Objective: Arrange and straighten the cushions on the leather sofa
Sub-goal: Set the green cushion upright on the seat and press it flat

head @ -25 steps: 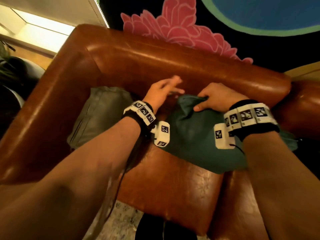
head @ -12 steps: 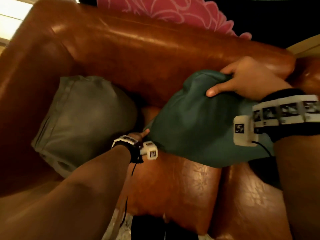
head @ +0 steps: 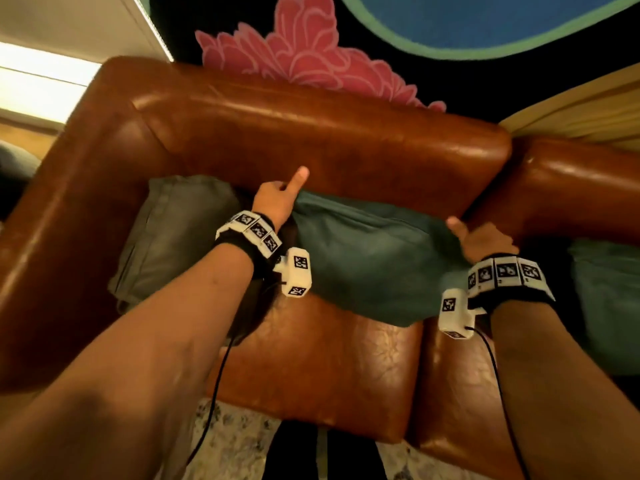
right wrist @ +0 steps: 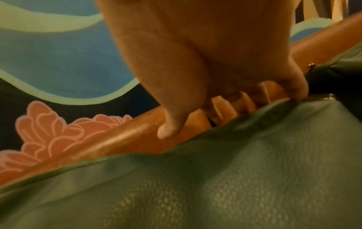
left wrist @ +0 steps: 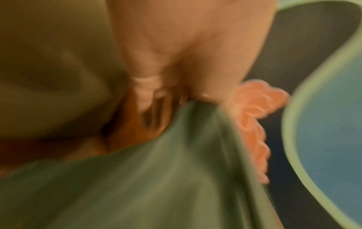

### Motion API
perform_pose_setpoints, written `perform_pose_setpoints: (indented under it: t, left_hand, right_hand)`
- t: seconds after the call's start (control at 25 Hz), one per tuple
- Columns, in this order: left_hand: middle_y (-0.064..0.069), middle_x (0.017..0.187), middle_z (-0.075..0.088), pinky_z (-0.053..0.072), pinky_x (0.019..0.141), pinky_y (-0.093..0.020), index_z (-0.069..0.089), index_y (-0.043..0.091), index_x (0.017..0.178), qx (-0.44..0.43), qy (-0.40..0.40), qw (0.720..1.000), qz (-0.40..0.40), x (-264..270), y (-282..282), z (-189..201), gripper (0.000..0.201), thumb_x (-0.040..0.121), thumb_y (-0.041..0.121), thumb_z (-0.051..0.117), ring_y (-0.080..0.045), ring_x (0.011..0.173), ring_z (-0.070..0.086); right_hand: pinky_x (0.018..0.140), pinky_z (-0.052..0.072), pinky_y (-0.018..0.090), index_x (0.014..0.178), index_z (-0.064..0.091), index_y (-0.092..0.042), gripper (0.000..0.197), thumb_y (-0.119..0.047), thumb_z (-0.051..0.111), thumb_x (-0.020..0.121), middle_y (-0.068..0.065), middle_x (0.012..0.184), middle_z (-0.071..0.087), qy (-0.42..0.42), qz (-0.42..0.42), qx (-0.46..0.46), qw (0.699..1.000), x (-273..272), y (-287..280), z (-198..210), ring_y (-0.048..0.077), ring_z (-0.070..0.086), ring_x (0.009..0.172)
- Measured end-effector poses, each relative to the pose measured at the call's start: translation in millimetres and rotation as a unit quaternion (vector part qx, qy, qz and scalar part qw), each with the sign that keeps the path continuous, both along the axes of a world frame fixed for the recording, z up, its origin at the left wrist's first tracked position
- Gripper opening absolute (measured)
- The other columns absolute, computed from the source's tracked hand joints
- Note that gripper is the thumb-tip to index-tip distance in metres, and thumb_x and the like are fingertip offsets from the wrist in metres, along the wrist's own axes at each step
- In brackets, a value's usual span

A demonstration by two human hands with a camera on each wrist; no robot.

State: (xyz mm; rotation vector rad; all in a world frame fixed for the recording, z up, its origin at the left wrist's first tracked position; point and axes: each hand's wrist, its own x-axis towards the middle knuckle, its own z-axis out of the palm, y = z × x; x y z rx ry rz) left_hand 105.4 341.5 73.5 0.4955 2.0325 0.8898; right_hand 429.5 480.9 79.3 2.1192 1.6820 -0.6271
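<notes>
A dark green cushion (head: 363, 265) leans against the brown leather sofa's backrest (head: 346, 143), its lower edge on the seat (head: 329, 358). My left hand (head: 277, 199) holds its top left corner, thumb sticking up; in the blurred left wrist view the fingers (left wrist: 149, 96) curl behind the green cushion (left wrist: 156, 186). My right hand (head: 481, 237) grips the top right corner. In the right wrist view its fingers (right wrist: 219, 105) hook over the green cushion's (right wrist: 215, 186) top edge, thumb free. A grey-olive cushion (head: 173, 237) sits in the sofa's left corner.
Another green cushion (head: 602, 299) lies on the neighbouring seat at the right. The left armrest (head: 69, 220) bounds the grey cushion. Behind the sofa is a dark wall painted with a pink flower (head: 304, 60). Patterned floor (head: 239, 441) shows below the seat front.
The green cushion, held raised and tilted half a second ago, now stands against the backrest. My left hand went from its lower left corner to its top left corner; my right hand came down.
</notes>
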Motion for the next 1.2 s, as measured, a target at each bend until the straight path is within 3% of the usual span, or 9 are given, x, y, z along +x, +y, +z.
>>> perform_pose_setpoints:
  t: [0.12, 0.28, 0.48, 0.64, 0.8, 0.88, 0.96, 1.08, 1.2]
  left_hand:
    - [-0.016, 0.1, 0.074, 0.061, 0.081, -0.049, 0.069, 0.001, 0.1, -0.06, 0.062, 0.989, -0.119, -12.0, 9.3, 14.7, 0.103, 0.057, 0.094, 0.053, -0.033, 0.091, 0.071]
    - [-0.016, 0.108, 0.07, 0.061, 0.082, -0.044, 0.067, -0.003, 0.108, -0.088, -0.002, 0.981, -0.171, -25.7, 8.4, 20.8, 0.059, 0.079, 0.048, 0.076, -0.029, 0.098, 0.069]
    - [-0.018, 0.093, 0.063, 0.045, 0.075, -0.041, 0.061, 0.001, 0.101, -0.124, 0.306, 0.919, -0.216, -40.8, -11.1, 22.3, 0.055, 0.095, 0.055, 0.053, -0.04, 0.096, 0.063]
    - [-0.025, 0.136, 0.051, 0.044, 0.098, -0.053, 0.045, 0.002, 0.131, -0.229, 0.318, 0.907, -0.155, -28.2, -4.3, 14.0, 0.056, 0.102, 0.049, 0.039, -0.044, 0.126, 0.049]
    - [-0.008, 0.165, 0.017, 0.016, 0.119, -0.057, 0.025, 0.015, 0.154, -0.011, 0.522, 0.787, -0.329, 77.9, -9.1, -19.5, 0.06, 0.1, 0.04, 0.03, -0.032, 0.153, 0.011]
    - [-0.006, 0.166, 0.011, 0.008, 0.122, -0.051, 0.015, 0.02, 0.158, 0.005, 0.499, 0.695, -0.517, 102.3, -17.9, -44.6, 0.061, 0.1, 0.041, 0.018, -0.027, 0.154, 0.006]
    - [-0.007, 0.166, 0.013, 0.005, 0.122, -0.052, 0.015, 0.027, 0.158, -0.018, 0.501, 0.667, -0.551, 97.3, -10.8, -57.6, 0.062, 0.1, 0.051, 0.014, -0.029, 0.154, 0.007]
    - [-0.016, 0.165, 0.007, -0.005, 0.118, -0.06, 0.013, 0.035, 0.156, -0.085, 0.535, 0.754, -0.371, 62.1, 4.9, -43.4, 0.07, 0.095, 0.068, 0.022, -0.04, 0.152, 0.003]
    - [-0.025, 0.158, 0.024, 0.016, 0.116, -0.06, 0.019, 0.016, 0.153, -0.202, 0.411, 0.881, -0.116, 13.7, -5.3, -14.5, 0.099, 0.081, 0.081, 0.039, -0.044, 0.146, 0.022]
  right_hand:
    - [0.109, 0.035, 0.051, 0.128, 0.059, -0.013, 0.083, -0.08, 0.048, 0.079, 0.019, 0.137, 0.055, -0.014, 0.068, -0.064, 0.996, 0.6, 13.0, 1.2, 0.042, 0.045, 0.13]
    - [0.102, 0.04, 0.041, 0.128, 0.062, -0.004, 0.092, -0.08, 0.048, 0.078, 0.018, 0.135, 0.06, 0.011, 0.072, -0.121, 0.99, 17.5, 16.4, 3.8, 0.037, 0.054, 0.126]
    - [0.086, 0.045, 0.036, 0.104, 0.074, -0.007, 0.044, -0.047, 0.061, 0.092, 0.018, 0.108, 0.071, 0.217, 0.111, 0.043, 0.969, 24.8, 17.4, 27.0, 0.035, 0.063, 0.106]
    - [0.111, 0.028, 0.052, 0.12, 0.068, -0.021, 0.035, -0.044, 0.05, 0.099, 0.012, 0.129, 0.06, 0.124, 0.013, 0.138, 0.983, -19.2, 23.3, 27.8, 0.036, 0.049, 0.127]
    - [0.12, 0.008, 0.057, 0.155, 0.031, -0.018, 0.06, -0.04, 0.031, 0.099, 0.009, 0.163, 0.026, 0.094, 0.241, 0.284, 0.923, -75.6, -80.1, -19.4, 0.029, 0.017, 0.153]
    - [0.122, 0.002, 0.058, 0.159, 0.015, -0.021, 0.065, -0.046, 0.021, 0.1, 0.001, 0.167, 0.013, 0.078, 0.37, 0.193, 0.906, -73.2, -113.4, -51.7, 0.02, 0.008, 0.155]
    - [0.12, -0.009, 0.06, 0.159, 0.01, -0.033, 0.07, -0.064, 0.017, 0.096, 0.004, 0.168, 0.008, 0.043, 0.383, 0.156, 0.909, -56.4, -98.6, -68.8, 0.023, 0.005, 0.155]
    - [0.114, -0.017, 0.06, 0.157, 0.003, -0.04, 0.086, -0.081, 0.028, 0.086, 0.017, 0.166, -0.002, 0.027, 0.145, 0.21, 0.967, -32.1, -49.6, -51.7, 0.037, -0.004, 0.153]
    - [0.114, 0.024, 0.06, 0.158, 0.011, -0.028, 0.095, -0.067, 0.056, 0.085, 0.022, 0.161, 0.018, 0.121, -0.158, 0.2, 0.959, -4.2, -22.3, -28.6, 0.045, 0.023, 0.146]
